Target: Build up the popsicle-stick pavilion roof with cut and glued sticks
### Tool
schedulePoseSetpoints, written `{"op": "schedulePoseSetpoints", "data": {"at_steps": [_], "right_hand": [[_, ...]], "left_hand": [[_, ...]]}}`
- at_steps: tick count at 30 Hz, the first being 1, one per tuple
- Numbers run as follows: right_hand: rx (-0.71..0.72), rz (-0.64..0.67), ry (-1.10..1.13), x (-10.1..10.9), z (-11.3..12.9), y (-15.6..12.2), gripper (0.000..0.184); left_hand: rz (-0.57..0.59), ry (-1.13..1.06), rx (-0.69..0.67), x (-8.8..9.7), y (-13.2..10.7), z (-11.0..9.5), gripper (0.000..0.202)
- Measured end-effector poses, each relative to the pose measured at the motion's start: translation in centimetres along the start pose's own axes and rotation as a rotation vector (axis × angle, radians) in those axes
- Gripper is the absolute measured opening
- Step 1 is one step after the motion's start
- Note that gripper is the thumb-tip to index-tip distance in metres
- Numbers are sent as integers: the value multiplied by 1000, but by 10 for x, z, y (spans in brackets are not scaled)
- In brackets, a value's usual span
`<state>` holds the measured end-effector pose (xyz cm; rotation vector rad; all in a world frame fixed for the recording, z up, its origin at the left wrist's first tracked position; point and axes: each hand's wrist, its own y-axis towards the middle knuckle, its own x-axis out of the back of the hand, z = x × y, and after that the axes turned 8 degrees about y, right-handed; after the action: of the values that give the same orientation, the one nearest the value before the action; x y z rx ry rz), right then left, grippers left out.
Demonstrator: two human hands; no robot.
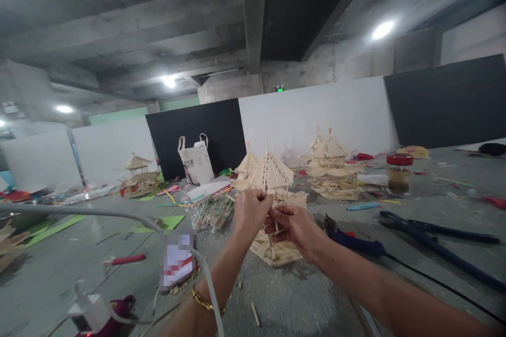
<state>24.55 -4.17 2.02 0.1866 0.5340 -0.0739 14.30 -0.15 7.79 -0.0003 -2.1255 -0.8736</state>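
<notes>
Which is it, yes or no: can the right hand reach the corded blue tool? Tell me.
Probably yes: the blue tool lies on the table just right of the right hand, with nothing visible between, though that hand is busy at the wooden model.

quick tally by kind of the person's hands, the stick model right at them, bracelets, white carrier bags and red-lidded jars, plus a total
Hands: 2, left hand and right hand
Stick model at the hands: 1
Gold bracelet: 1
White carrier bag: 1
Red-lidded jar: 1
Total: 6
</notes>
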Motion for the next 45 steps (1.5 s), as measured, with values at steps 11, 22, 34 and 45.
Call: {"op": "schedulePoseSetpoints", "data": {"at_steps": [11,22,34,45], "right_hand": [[-41,-31,-8,-3,5,-1,17],[-26,3,8,-2,5,-2,18],[-10,8,-8,-1,4,-1,29],[-8,20,-18,1,2,-1,38]], "left_hand": [[24,-30,30,-1,2,2,30],[22,-47,34,-1,1,2,30],[10,-41,14,0,0,1,27],[23,-43,10,3,-2,-2,26]]}}
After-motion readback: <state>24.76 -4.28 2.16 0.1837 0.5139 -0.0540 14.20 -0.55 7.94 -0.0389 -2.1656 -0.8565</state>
